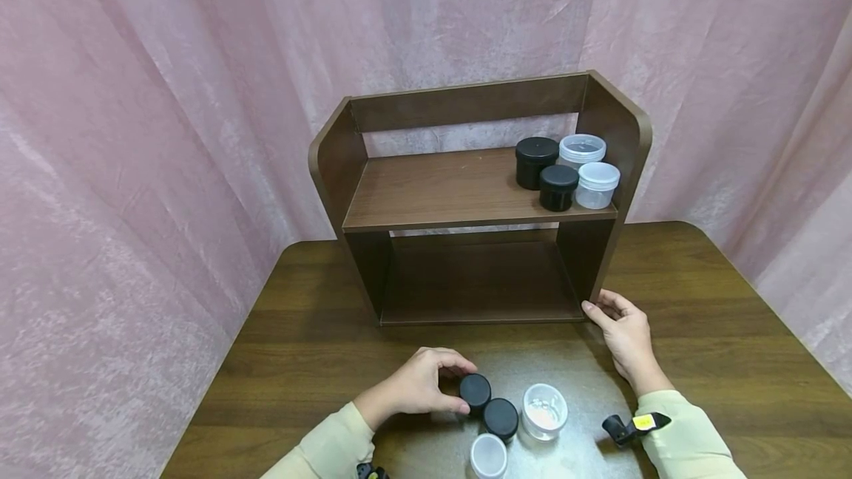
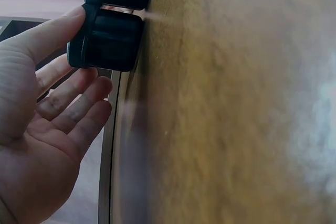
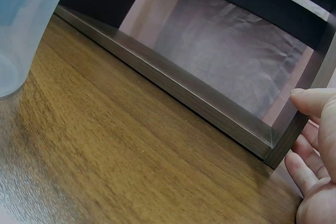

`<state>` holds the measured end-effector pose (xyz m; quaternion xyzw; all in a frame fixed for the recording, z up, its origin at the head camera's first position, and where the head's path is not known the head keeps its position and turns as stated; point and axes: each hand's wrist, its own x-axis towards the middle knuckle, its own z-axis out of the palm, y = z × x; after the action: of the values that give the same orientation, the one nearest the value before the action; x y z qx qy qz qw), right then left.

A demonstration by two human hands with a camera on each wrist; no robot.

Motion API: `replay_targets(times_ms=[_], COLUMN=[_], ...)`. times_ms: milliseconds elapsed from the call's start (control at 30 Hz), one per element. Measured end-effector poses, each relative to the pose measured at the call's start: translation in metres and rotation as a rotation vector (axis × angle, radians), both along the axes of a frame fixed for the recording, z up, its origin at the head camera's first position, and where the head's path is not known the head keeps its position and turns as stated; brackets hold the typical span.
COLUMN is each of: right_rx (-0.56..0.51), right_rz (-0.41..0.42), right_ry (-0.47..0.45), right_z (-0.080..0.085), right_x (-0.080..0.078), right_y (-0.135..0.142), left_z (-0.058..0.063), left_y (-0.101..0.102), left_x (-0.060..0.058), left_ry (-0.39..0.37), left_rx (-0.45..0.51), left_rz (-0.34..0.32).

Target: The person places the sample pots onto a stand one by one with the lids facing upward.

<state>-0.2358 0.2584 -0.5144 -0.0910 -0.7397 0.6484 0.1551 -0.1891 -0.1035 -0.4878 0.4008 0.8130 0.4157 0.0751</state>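
Observation:
My left hand [image 1: 426, 383] pinches a small black jar [image 1: 475, 391] between thumb and fingers; its lid and dark side [image 2: 113, 40] show in the left wrist view. Right beside it stands a second black jar [image 1: 501, 419]. My right hand [image 1: 624, 331] grips the lower right corner of a brown two-tier shelf [image 1: 479, 225], thumb at the front edge and the other fingers around the outer side. A larger clear jar [image 1: 544, 411] and a smaller clear jar with a whitish lid [image 1: 488, 455] stand close to the black pair.
On the upper tier, at its right end, stand a large black jar [image 1: 536, 162], a small black jar [image 1: 558, 188], a large clear jar [image 1: 582, 150] and a small clear jar [image 1: 597, 185]. The shelf stands on a wooden table [image 1: 286, 361] before a pink curtain [image 1: 200, 94].

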Motion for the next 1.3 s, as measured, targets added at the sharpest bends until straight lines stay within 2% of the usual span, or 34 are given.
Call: replay_targets(times_ms=[133,567,1100,1300], right_rx=[-0.009,0.030,0.008,0.000], right_rz=[-0.002,0.010,0.009,0.008], right_ry=[-0.001,-0.003,-0.028,-0.015], right_z=[0.000,-0.002,0.003,0.003], right_x=[0.000,0.002,0.002,0.002], right_y=[0.000,0.002,0.000,0.000], left_z=[0.001,0.002,0.006,0.045], left_y=[0.000,0.001,-0.003,0.001], left_x=[0.000,0.001,0.000,0.017], left_ry=[0.020,0.003,-0.003,-0.031], left_rx=[-0.024,-0.058,0.024,0.082], left_rz=[-0.005,0.020,0.071,0.101])
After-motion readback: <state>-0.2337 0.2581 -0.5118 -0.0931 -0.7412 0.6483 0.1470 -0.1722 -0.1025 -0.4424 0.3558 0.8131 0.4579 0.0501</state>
